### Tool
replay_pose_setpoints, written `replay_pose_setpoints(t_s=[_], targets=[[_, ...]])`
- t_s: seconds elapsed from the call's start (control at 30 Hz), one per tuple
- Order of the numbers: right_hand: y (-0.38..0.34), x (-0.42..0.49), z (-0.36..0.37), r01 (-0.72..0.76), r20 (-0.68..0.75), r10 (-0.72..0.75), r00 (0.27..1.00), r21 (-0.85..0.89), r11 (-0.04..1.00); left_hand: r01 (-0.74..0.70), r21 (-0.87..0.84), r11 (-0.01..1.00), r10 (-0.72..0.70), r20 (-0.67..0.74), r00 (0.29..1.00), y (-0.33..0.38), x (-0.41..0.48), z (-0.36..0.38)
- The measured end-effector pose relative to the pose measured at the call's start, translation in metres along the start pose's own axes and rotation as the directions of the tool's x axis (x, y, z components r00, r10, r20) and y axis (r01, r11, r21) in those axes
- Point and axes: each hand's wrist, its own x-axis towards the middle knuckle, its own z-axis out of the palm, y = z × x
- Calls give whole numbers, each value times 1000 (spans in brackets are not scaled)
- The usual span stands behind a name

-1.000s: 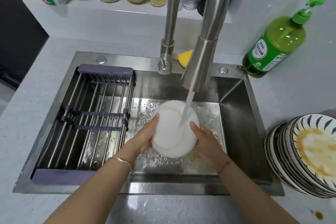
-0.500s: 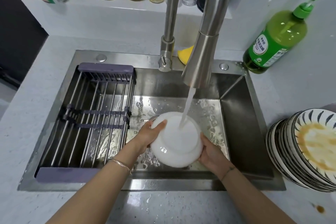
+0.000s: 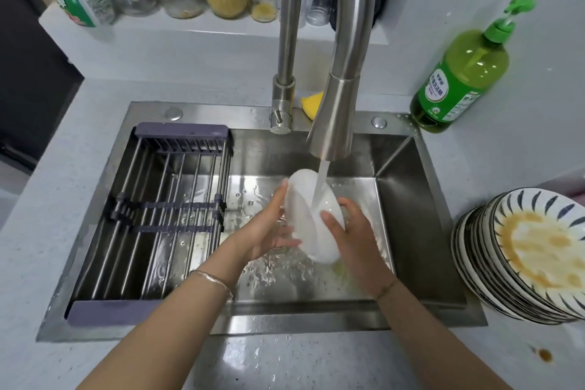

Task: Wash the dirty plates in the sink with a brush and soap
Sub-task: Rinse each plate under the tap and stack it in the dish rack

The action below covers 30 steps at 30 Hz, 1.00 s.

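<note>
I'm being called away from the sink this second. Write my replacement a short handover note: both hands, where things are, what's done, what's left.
Left hand: open, straight fingers steadying the white dish from its left side.
Right hand: grip round the dish's right rim, thumb on its face.
Dish: tilted on edge over the sink, under the running faucet.
Done: this dish is at the rinse; no soil shows on it.
Left: the stack of dirty plates on the counter to the right, top one stained brown.
Soap bottle stands behind the sink's right corner; no brush in view.
</note>
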Motion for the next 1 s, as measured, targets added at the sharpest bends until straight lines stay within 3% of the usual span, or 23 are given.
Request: replay_pose_setpoints(t_s=[0.07,0.17,0.23,0.33,0.4,0.47,0.53,0.6,0.67,0.87,1.0], targets=[[-1,-7,8,147,73,-133,988,-229,962,-31,-62,998,31,-2,1000,6,-1,6],[9,-17,14,332,184,-279,943,-424,843,-84,-69,994,80,-67,995,3,1,12],[15,-21,13,376,253,-286,924,-475,796,-124,-60,990,115,-136,984,-7,5,11],[30,-19,4,404,411,-221,885,-437,804,-193,-74,978,173,-214,961,-19,7,13],[41,-14,-8,410,367,-258,894,-439,799,-220,-141,965,183,-235,955,-26,8,10],[48,-2,-25,300,148,-261,954,-453,839,-214,-160,964,176,-221,959,-26,8,6],[46,11,-41,88,-9,-97,995,-334,938,-191,-135,972,164,-186,969,-25,10,1],[43,25,-50,-117,-4,118,993,-133,984,-144,-121,982,125,-157,980,-23,11,-1],[40,32,-51,-260,46,260,965,3,966,-78,-145,986,58,-135,989,-23,15,-2],[24,43,-41,-227,-49,223,974,-84,970,-15,-458,889,-32,-94,995,-44,35,-8],[29,48,-34,-373,-142,361,922,-68,926,5,-485,874,-98,-166,981,-68,42,1]])
